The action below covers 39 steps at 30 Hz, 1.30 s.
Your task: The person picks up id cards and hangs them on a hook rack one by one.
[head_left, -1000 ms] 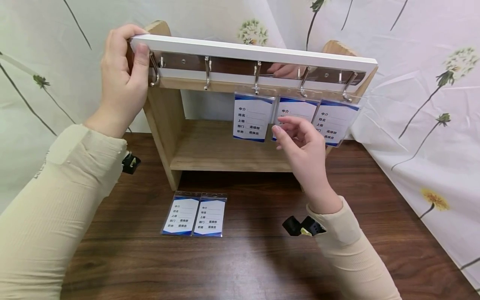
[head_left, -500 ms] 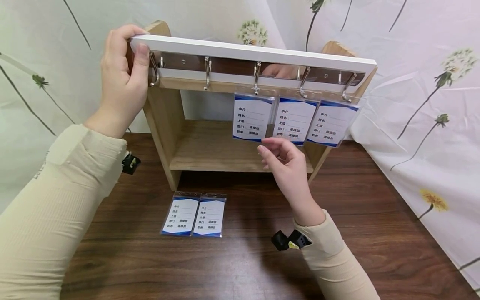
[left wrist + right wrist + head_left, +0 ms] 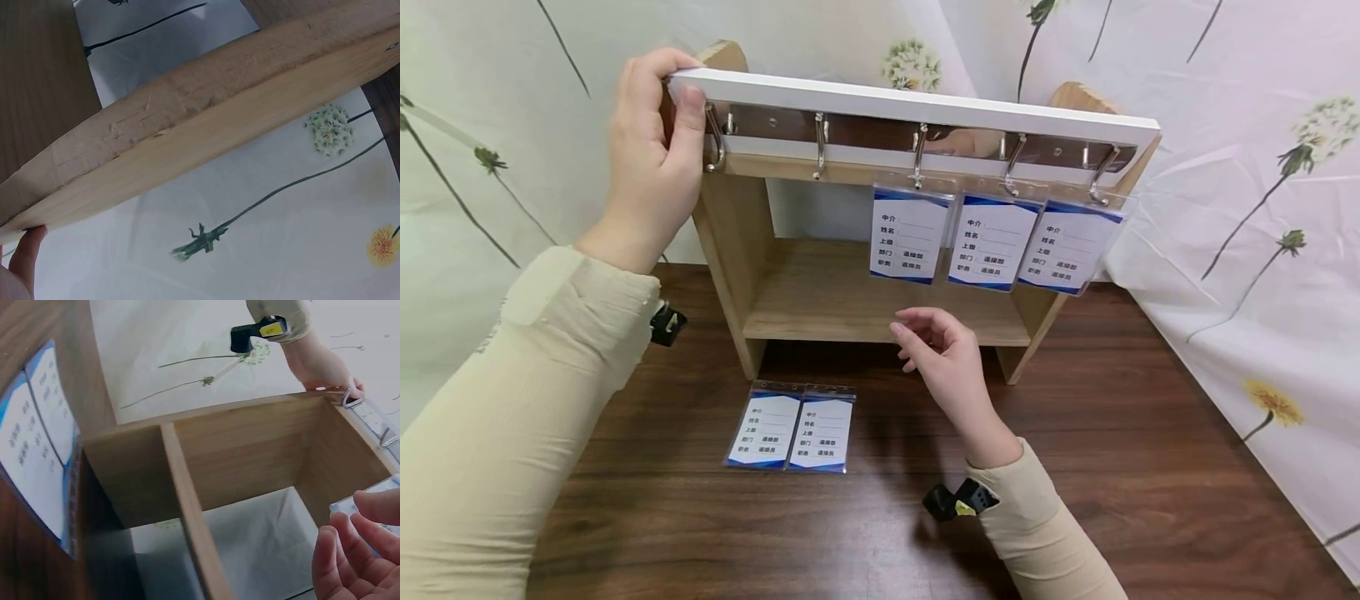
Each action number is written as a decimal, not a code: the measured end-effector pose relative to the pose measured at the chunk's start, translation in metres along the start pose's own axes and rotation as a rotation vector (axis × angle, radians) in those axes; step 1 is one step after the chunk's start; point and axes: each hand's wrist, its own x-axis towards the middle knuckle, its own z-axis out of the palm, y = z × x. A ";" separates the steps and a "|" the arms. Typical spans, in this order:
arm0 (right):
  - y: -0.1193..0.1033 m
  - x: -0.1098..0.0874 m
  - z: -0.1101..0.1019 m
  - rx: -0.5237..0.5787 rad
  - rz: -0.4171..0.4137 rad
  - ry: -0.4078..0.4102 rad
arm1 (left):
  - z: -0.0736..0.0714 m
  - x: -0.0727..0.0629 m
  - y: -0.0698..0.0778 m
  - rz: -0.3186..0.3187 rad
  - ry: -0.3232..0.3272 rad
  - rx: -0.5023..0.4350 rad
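Note:
At the left end of the white hook rail, my left hand grips the board, thumb in front and fingers over the top. The rail has several metal hooks. Three clear badge holders hang in a row: one on the middle hook, one beside it, one at the right end. My right hand is in the air below them, its fingers loosely bent, holding nothing. Two more badge holders, a left one and a right one, lie side by side on the dark wood surface.
A wooden stand with a lower shelf carries the rail. In the left wrist view its side panel crosses the picture. White cloth printed with flowers hangs behind and to the right.
My right hand has moved down and left, away from the hanging badge holders towards the two lying ones. The left hand keeps its grip on the rail.

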 end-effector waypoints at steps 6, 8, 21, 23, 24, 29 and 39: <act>0.012 -0.004 0.007 0.008 0.037 -0.040 | 0.003 0.000 -0.001 0.001 -0.004 -0.011; 0.015 -0.004 0.009 0.012 0.046 -0.056 | 0.003 0.000 -0.002 0.002 0.002 -0.020; 0.034 -0.004 0.022 -0.056 0.118 -0.160 | 0.001 0.000 -0.008 0.012 0.010 -0.042; 0.037 -0.003 0.024 -0.067 0.121 -0.168 | 0.001 0.000 -0.008 0.011 0.008 -0.041; 0.039 -0.004 0.025 -0.073 0.122 -0.174 | 0.001 0.000 -0.008 0.011 0.008 -0.041; 0.044 -0.005 0.029 -0.103 0.151 -0.215 | 0.002 0.000 -0.008 0.011 0.011 -0.044; 0.057 -0.004 0.035 -0.252 0.185 -0.322 | 0.002 0.002 -0.007 0.007 0.019 -0.043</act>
